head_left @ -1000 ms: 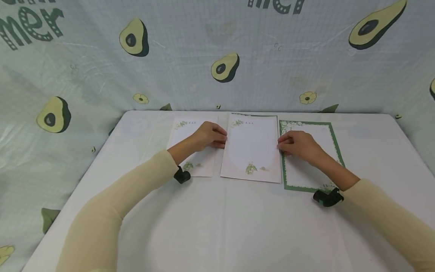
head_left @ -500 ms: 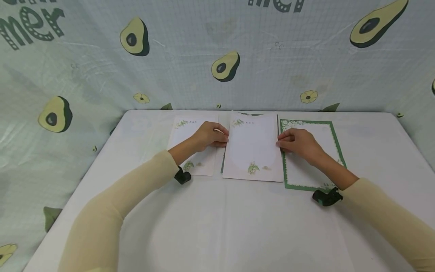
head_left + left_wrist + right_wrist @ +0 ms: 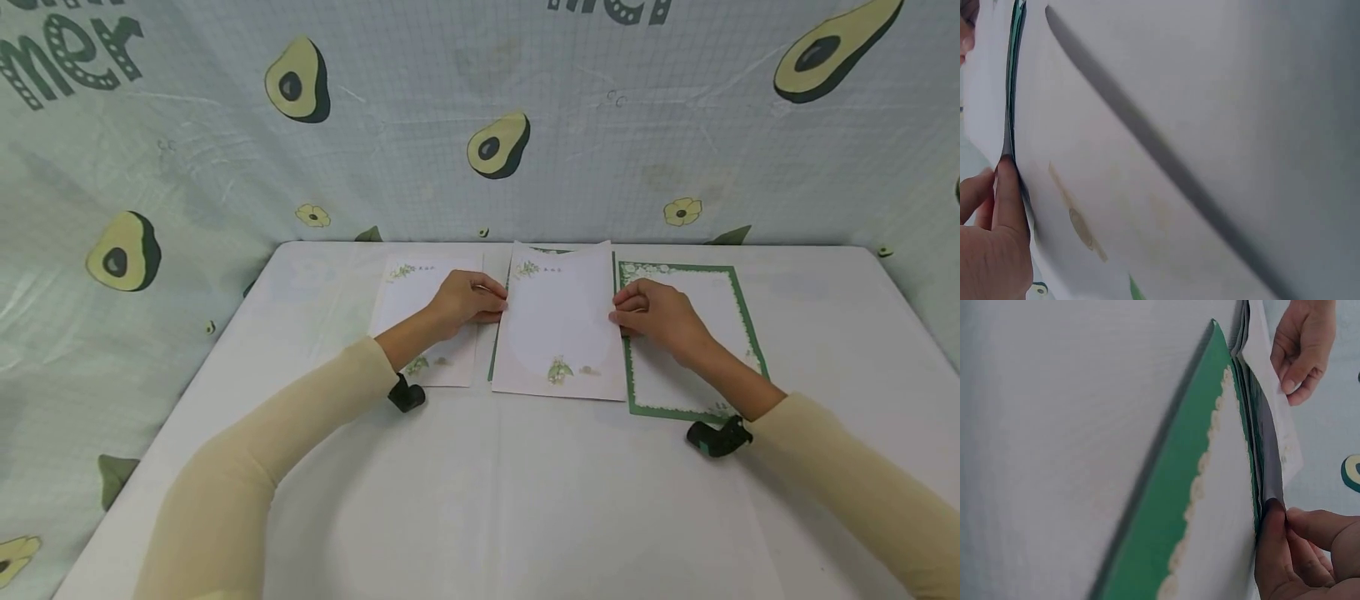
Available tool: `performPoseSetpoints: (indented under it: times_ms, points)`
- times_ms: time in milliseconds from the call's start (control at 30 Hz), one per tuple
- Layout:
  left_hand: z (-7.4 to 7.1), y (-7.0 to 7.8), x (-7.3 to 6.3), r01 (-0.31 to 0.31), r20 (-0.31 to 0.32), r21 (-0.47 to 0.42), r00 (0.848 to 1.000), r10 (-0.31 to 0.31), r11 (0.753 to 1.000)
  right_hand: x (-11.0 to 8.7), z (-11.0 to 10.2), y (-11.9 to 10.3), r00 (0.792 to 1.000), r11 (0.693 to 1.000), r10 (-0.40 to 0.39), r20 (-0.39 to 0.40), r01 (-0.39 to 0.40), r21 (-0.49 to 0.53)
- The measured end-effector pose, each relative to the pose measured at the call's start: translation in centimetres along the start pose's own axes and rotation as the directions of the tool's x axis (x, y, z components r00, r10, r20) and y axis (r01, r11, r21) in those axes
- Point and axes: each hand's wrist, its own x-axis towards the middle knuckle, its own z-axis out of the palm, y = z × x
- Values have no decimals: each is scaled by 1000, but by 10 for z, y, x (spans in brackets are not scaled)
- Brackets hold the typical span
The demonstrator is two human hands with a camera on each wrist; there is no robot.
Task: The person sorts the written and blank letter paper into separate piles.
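Observation:
Both hands hold a pale sheet of stationery paper point(image 3: 558, 321) with a small floral print, in the middle of the head view. My left hand point(image 3: 472, 302) pinches its left edge; my right hand point(image 3: 660, 317) pinches the right edge. Its top edge bows, with the corners raised. Green-edged paper shows from under it at the top and both sides. In the right wrist view, thumb and fingers of the right hand point(image 3: 1304, 556) grip the bent sheet edge beside a layered stack. The left wrist view has the left hand point(image 3: 997, 244) pinching the opposite edge.
A matching floral sheet point(image 3: 453, 358) lies left, partly under the left forearm. On the right lies a green-bordered sheet point(image 3: 675, 383), partly covered by the right arm. All lie on a white-covered table point(image 3: 495, 500), with an avocado-print curtain point(image 3: 397, 167) behind.
The middle sheet has shifted slightly right and away from me, its top corners lifting. More green edging shows at its left side. Both hands keep their pinch.

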Motion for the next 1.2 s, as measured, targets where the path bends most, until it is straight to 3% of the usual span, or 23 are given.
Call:
performPoseSetpoints:
  times_ms: [533, 767, 1033, 1200]
  points:
    - [6, -10, 4, -61, -19, -102, 998, 59, 993, -9, 2, 8, 994, 992, -99, -47, 102, 72]
    - [7, -10, 1, -101, -76, -96, 993, 94, 990, -10, 1, 3, 984, 987, -154, -90, 157, 28]
    - [10, -13, 2, -170, -205, -74, 967, 152, 983, -11, 1, -5, 962, 974, -226, -153, 226, -20]
    - [7, -15, 6, -233, -225, -143, 954, 198, 962, -13, -1, -10, 956, 971, -236, -176, 237, -15]
